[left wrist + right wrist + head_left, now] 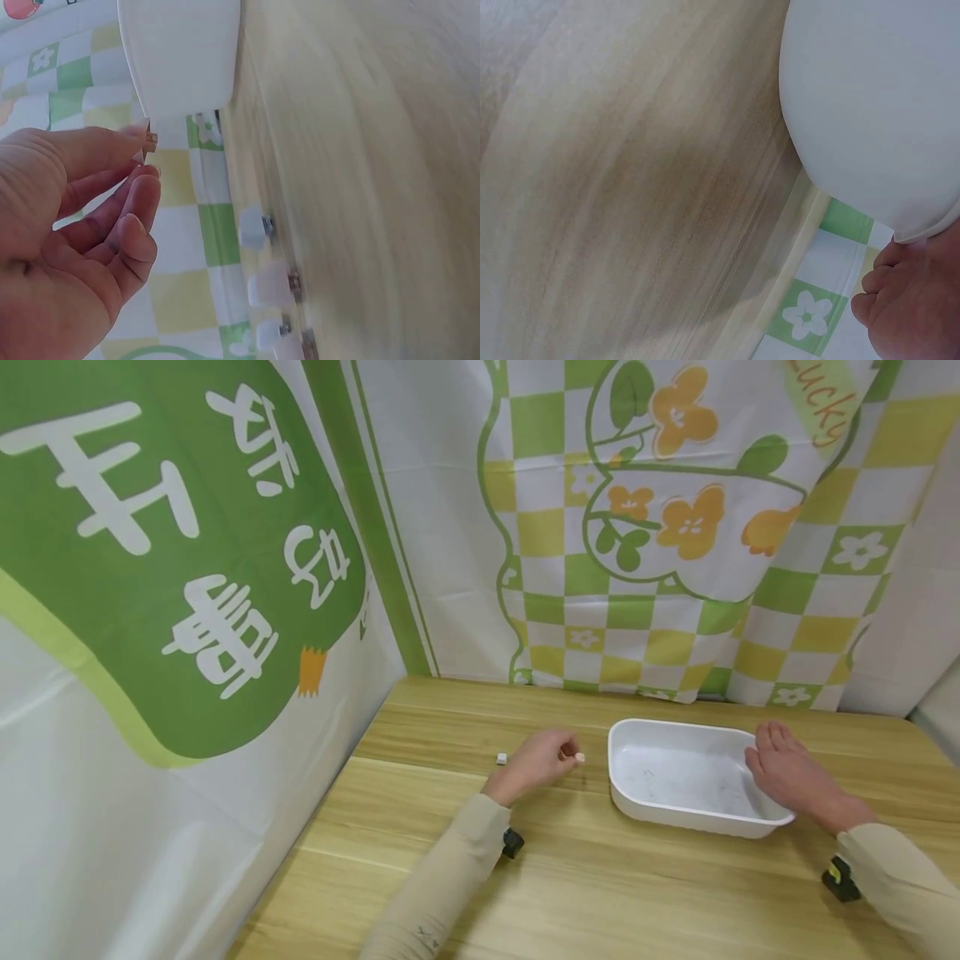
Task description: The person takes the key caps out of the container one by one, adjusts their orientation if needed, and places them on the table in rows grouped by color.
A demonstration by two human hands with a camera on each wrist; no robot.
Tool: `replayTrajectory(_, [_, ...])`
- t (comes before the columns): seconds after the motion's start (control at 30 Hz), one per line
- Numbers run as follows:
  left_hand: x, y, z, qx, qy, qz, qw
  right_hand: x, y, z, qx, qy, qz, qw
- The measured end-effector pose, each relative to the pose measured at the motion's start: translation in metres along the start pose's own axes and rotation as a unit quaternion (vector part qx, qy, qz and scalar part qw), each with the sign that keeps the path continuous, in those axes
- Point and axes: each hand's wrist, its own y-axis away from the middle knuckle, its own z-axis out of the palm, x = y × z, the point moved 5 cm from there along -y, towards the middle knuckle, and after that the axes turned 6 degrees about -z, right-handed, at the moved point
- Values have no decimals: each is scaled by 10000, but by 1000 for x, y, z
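My left hand [536,764] is raised left of a white plastic basin [701,820], pinching a small pale piece [581,758] between thumb and fingertips. In the left wrist view this small piece [151,142] shows a brownish stub and a thin edge; its exact kind I cannot tell. My right hand [791,770] grips the basin's right rim, thumb toward the inside. The right wrist view shows its curled fingers [877,281] past the rim. A small white piece [502,759] lies on the table left of my left hand.
Several small white pieces with darker stubs, such as this one [253,229], stand in a row on the wooden table [600,893]. A checkered curtain [630,635] hangs behind the table, and a green-and-white cloth [225,727] hangs along the left side.
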Motion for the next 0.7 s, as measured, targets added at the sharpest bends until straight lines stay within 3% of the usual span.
replayTrajectory(0.37, [-20, 9, 2, -144, -268, -94, 9995, 3, 0, 3, 130, 146, -79, 9998])
replayTrajectory(0.7, [-28, 17, 3, -311, -362, -285, 9985, 1, -1, 1, 0, -50, -18, 10000])
